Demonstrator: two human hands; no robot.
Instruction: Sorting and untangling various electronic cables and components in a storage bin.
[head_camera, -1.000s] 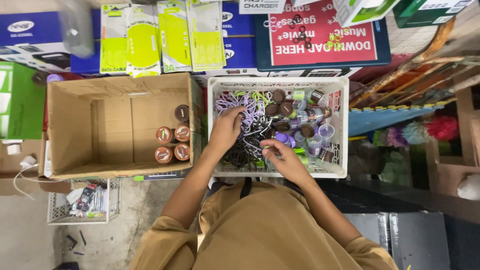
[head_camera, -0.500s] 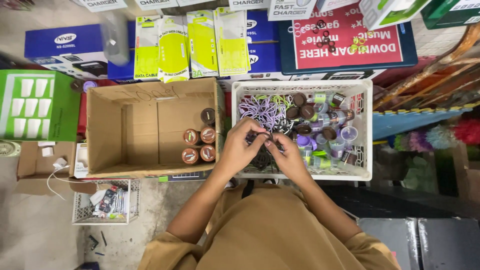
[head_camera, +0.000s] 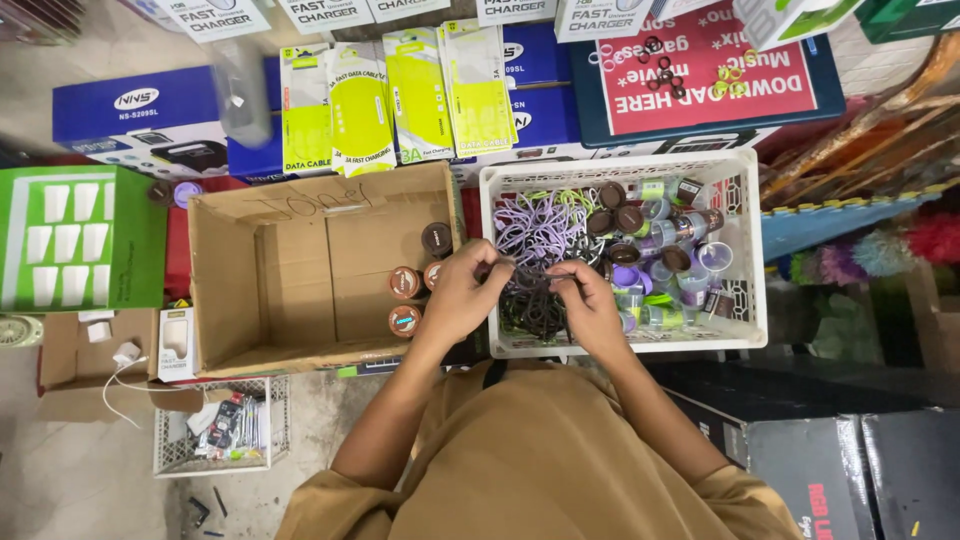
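2 hands, left hand and right hand, pinch a dark coiled cable bundle over the white plastic crate's left front corner; grip it snugly near the brown cardboard box; avoid snagging neighbouring purple cables.

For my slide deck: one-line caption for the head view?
Both hands, left and right, hold a dark cable over a white crate beside a cardboard box.
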